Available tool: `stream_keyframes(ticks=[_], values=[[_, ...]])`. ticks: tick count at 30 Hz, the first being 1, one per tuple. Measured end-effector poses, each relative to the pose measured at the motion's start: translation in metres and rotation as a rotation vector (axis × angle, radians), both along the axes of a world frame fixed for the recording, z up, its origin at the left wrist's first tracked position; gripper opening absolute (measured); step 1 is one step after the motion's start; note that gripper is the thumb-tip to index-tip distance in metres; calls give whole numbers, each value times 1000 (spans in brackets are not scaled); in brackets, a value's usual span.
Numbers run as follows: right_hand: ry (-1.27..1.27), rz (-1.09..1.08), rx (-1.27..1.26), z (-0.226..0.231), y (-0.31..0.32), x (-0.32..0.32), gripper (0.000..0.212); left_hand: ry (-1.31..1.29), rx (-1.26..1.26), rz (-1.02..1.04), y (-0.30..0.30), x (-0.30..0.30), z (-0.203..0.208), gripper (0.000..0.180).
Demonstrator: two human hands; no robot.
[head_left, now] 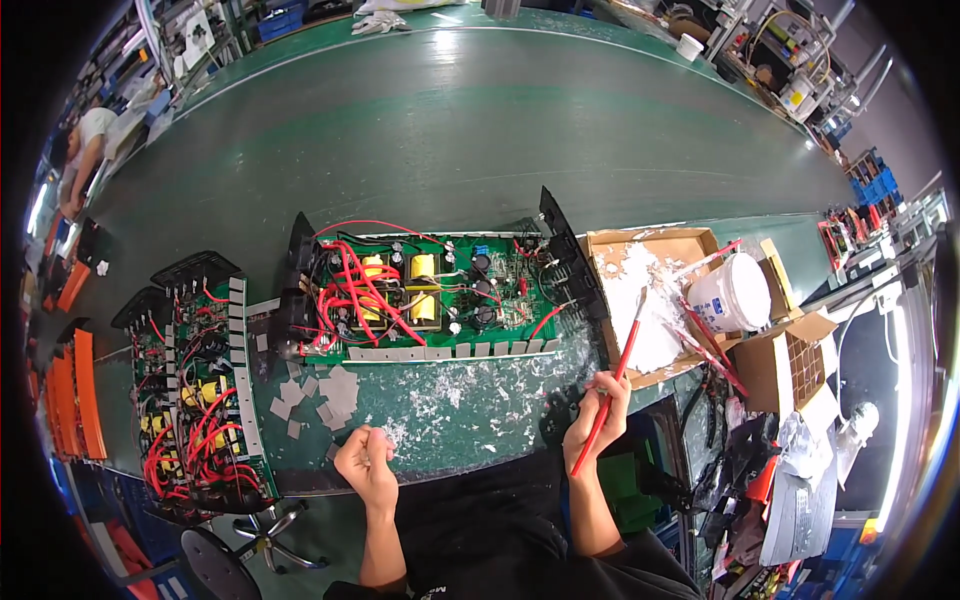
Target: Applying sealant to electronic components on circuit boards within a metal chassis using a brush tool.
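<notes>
My right hand (598, 420) is closed round the red handle of a thin brush (627, 350), whose pale tip points up over white paste in a shallow cardboard tray (652, 238). Near the bench's front edge my left hand (368, 462) is curled with thumb against fingers; whatever may be in it is hidden. Beside it lie several small grey square pads (340, 392). Beyond both hands rests a green circuit board (515, 345) with red wires, yellow transformers and black end plates. Grey pads line its front edge.
Two more wired circuit boards (242, 400) stand at the left, beside orange parts (75, 395). A white bucket (735, 292) and further red-handled brushes sit in the tray. An open divided carton (775, 370) is at the right. White scraps litter the green bench (450, 440). A person (92, 145) is far left.
</notes>
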State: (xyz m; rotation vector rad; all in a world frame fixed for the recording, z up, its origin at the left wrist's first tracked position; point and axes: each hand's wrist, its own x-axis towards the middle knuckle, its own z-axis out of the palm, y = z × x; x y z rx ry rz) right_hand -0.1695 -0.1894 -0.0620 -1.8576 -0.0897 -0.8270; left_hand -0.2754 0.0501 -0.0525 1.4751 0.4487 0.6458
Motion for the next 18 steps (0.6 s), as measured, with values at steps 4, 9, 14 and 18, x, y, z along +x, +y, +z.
stream_keyframes(ticks=[4,9,14,18], values=[[39,-7,57,5,5,-2,20,3,4,6,1,-1,-1,26],[10,10,14,0,2,0,16,5,1,2,0,0,0,26],[6,15,7,-2,2,0,15,6,16,0,2,-1,-1,26],[12,18,0,0,3,-1,15,3,7,-4,1,-1,1,27]])
